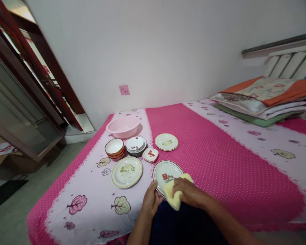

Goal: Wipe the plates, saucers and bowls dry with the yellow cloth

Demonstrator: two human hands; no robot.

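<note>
My left hand (151, 200) grips the near left rim of a white plate (164, 171) with a red emblem, which lies on the pink bedspread (219, 160). My right hand (187, 191) is closed on a yellow cloth (173, 199) and presses it on the plate's near right part. Left of it lies a plate with a green pattern (126, 171).
Further back lie a small square dish with a red mark (150, 154), a stack of flowered plates (135, 145), stacked orange-rimmed bowls (114, 148), another green-patterned plate (166, 141) and a pink basin (123, 127). Folded bedding (262, 98) lies at the right. A wooden door (28, 88) stands left.
</note>
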